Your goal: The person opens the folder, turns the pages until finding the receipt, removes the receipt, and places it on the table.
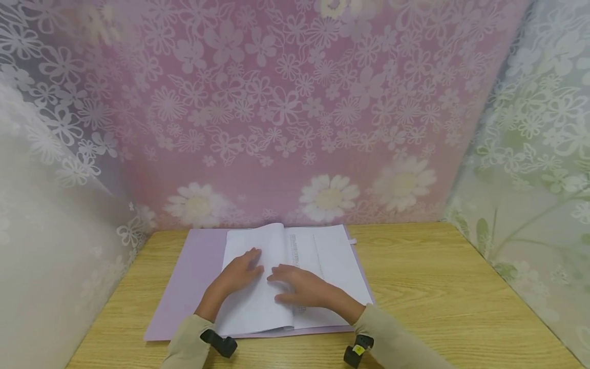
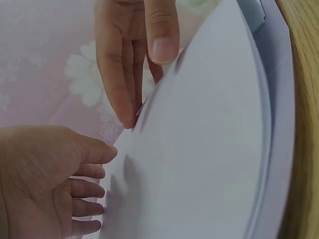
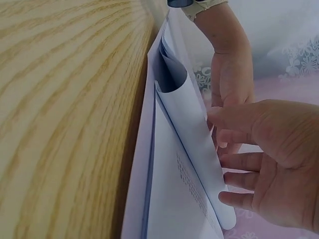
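A lilac folder (image 1: 195, 261) lies open on the wooden table, with white sheets (image 1: 258, 312) inside. Some of them are turned over to the left, and their fold bulges upward along the middle. My left hand (image 1: 237, 274) rests on the turned sheets with its fingers extended. Just right of it, fingertips of my right hand (image 1: 301, 287) meet the curved fold. Its fingers are spread and nearly straight. In the right wrist view, the rolled sheets (image 3: 192, 119) form a hollow curl above a flat page (image 3: 174, 194) with a column of small print.
The wooden tabletop (image 1: 428, 277) extends to the right of the folder. Behind it hangs a pink floral curtain (image 1: 276, 128), with pale floral panels (image 1: 544, 154) at the sides. A small white tab (image 1: 352, 241) sticks out at the folder's right edge.
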{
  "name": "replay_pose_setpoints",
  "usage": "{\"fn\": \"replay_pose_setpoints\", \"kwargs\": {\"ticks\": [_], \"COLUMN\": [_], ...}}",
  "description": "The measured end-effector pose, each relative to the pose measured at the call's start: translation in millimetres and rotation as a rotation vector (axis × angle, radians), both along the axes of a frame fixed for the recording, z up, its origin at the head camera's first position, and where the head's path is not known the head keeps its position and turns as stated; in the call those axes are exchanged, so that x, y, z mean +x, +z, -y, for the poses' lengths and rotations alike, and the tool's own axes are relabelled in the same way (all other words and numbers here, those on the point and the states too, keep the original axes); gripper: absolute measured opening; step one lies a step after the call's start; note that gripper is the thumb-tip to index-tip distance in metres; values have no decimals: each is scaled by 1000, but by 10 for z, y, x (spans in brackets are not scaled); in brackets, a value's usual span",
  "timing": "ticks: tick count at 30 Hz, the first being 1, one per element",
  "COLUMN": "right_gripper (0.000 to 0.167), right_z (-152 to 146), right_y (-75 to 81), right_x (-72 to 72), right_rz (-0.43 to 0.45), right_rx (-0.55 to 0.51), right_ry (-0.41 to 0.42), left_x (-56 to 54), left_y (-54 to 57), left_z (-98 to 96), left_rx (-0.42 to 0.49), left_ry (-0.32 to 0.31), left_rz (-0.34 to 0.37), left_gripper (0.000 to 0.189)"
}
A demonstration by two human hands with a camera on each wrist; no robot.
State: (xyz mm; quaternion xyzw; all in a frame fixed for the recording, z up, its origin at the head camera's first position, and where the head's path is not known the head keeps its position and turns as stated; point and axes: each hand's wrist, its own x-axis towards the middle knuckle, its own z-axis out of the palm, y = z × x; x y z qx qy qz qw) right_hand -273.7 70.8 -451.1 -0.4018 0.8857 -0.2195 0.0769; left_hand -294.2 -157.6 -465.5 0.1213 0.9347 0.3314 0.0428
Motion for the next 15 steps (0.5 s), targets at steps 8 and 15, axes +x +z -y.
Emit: {"fn": "replay_pose_setpoints", "kwargs": {"ticks": [8, 15], "right_gripper": [46, 45], "right_z": [63, 72], "right_y": [4, 23], "right_x": [-15, -12], "right_rz": [-14, 12], "right_rx": [100, 92], "right_ry": [15, 29], "left_x": [7, 20], "left_y": [-11, -24], "left_z": [11, 30], "left_rx": [-31, -90], "left_ry": [-2, -37], "left_rz": [22, 35], "left_gripper": [53, 57]}}
